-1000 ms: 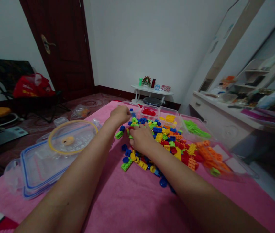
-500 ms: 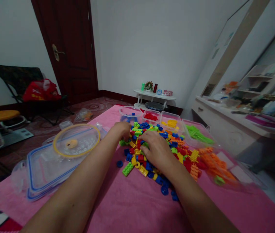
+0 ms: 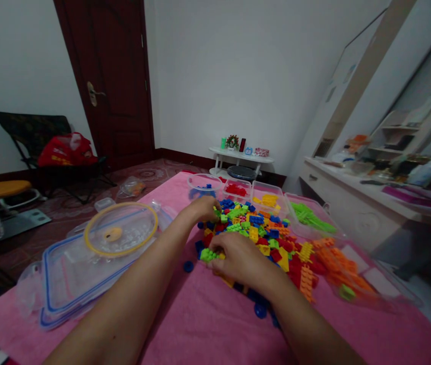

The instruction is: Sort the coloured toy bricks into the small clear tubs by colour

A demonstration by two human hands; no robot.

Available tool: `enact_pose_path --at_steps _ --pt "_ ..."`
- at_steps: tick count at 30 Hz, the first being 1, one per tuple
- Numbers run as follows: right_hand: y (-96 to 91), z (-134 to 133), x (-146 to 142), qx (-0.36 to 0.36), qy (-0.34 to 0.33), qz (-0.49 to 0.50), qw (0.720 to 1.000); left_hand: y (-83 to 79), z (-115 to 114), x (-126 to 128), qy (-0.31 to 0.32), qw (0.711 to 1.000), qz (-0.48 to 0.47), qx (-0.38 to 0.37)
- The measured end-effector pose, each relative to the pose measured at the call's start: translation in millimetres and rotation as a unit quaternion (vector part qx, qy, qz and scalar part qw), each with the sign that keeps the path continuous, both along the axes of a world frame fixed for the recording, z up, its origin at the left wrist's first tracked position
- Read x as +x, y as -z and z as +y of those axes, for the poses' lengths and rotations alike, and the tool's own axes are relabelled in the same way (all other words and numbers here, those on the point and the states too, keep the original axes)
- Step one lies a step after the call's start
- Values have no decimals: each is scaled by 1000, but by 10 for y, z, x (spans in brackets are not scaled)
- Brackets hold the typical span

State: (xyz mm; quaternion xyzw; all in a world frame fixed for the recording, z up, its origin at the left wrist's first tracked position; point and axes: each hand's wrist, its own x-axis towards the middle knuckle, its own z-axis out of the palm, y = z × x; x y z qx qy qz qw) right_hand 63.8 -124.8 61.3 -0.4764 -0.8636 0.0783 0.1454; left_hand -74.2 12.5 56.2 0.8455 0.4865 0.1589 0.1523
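Observation:
A heap of plastic building blocks [image 3: 253, 233] in red, yellow, blue, green and orange lies on the pink cloth. My right hand [image 3: 240, 256] is at the heap's near side, thumb and fingers pinching a green building block [image 3: 208, 255]. Behind it, my left hand [image 3: 203, 208] curls in at the heap's far left edge. Green shows at its fingertips, seemingly a green block, though the fingers partly hide it. A round blue piece [image 3: 188, 266] lies apart, left of the heap.
Clear containers of sorted pieces line the far and right sides: blue [image 3: 204, 191], red [image 3: 236, 190], yellow [image 3: 268, 201], green [image 3: 310, 217] and orange [image 3: 348, 266]. On the left lie clear lids, one blue-rimmed [image 3: 46, 284], one round and yellow-rimmed [image 3: 86, 230].
My right hand has shifted nearer and left and now pinches the green block that lay at the heap's near edge. My left hand has moved slightly right along the heap's far side.

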Motion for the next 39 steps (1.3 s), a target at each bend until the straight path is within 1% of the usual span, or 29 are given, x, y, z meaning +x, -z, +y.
enact_pose_path --at_steps 1,3,6,8,10,12,14,16,18,19,21,23,24,25,26,27,29,30,31,32,34,36,39 --pt "-30 54 75 1 22 18 1000 19 -16 11 16 1000 6 -7" --pt "-74 171 237 18 75 60 995 39 -49 26 21 1000 9 -14" --pt "-95 331 455 62 149 110 981 28 -71 37 -17 1000 19 -2" --pt "-85 401 545 80 175 158 969 1 -61 44 -41 999 12 18" --pt "-68 436 576 60 180 233 954 -38 -40 57 -54 997 -29 36" --pt "-53 442 558 10 177 323 930 -81 -29 84 -39 994 -94 28" --pt "-45 430 515 -49 171 408 895 -120 -45 133 2 984 -173 -32" --pt "-39 414 474 -99 163 475 859 -150 -91 202 47 963 -246 -101" --pt "-27 405 451 -136 151 511 835 -168 -155 282 80 947 -283 -131" --pt "-18 406 449 -146 147 518 830 -175 -188 321 89 944 -290 -129" --pt "7 418 468 -145 142 518 831 -185 -247 387 92 943 -297 -123" --pt "27 438 509 -126 145 514 836 -193 -287 428 72 934 -317 -151" --pt "32 448 534 -115 151 514 836 -196 -299 440 58 921 -340 -180" --pt "31 456 560 -107 160 517 834 -199 -305 448 46 901 -373 -218" --pt "25 460 584 -101 170 523 829 -200 -307 454 37 872 -413 -259" --pt "14 461 604 -99 179 530 823 -200 -305 459 33 838 -457 -296" --pt "-13 454 627 -107 184 551 807 -204 -298 471 28 769 -536 -348" --pt "-26 447 627 -116 180 560 800 -208 -297 479 22 742 -562 -366" --pt "-37 439 620 -126 173 568 794 -214 -299 489 15 721 -579 -380" --pt "-44 432 608 -135 166 573 791 -223 -306 500 9 708 -588 -392" --pt "-50 420 574 -149 157 579 786 -243 -333 522 6 696 -589 -411" --pt "-47 414 543 -156 161 585 780 -257 -370 542 21 696 -580 -423" --pt "-38 412 525 -181 184 587 767 -244 -422 570 67 706 -562 -426"
